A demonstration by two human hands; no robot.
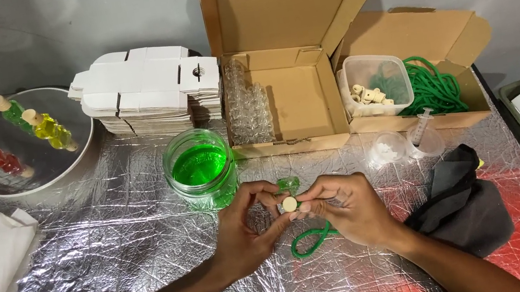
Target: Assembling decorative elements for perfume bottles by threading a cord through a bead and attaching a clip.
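My left hand (245, 223) and right hand (345, 206) pinched shut on a tiny green bottle (288, 185) at its cork (290, 203); it looked light, probably fragile and slippery, best gripped by the body.

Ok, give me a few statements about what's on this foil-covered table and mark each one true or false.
1. The jar beside the hands holds green liquid. True.
2. The left hand and right hand together hold a small bottle with a cork. True.
3. The round tray holds five filled bottles. False: three, one red, one yellow, one green.
4. The green cord lies in the taller open carton. False: it lies in the lower cardboard box, beside a plastic tub.
5. Flat white cartons are stacked behind the jar. True.
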